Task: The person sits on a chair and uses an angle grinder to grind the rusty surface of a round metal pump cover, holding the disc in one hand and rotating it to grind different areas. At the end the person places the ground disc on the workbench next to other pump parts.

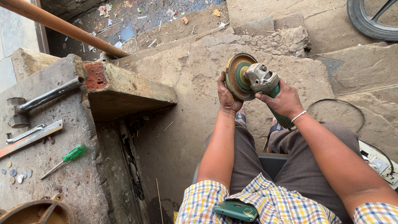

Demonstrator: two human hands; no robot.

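- Angle grinder, green body with grey metal head, held up in front of the knees above the stone floor.
- Right hand wrapped closed around the grinder's body just behind the head, thumb over the top; white band at the wrist.
- Left hand cupped against the back and edge of the grinding disc, fingers curled round the rim, touching it.
- Disc turned to face the camera, worn orange-brown with a green centre.
- Black power cable looping across the floor on the right, towards a white socket board.
- Concrete ledge on the left, well apart from both hands, carrying a green-handled screwdriver, a hammer, a flat metal file and a few coins.
- Rusty pipe slanting across the top left.
- Green phone poking out of the checked shirt pocket.
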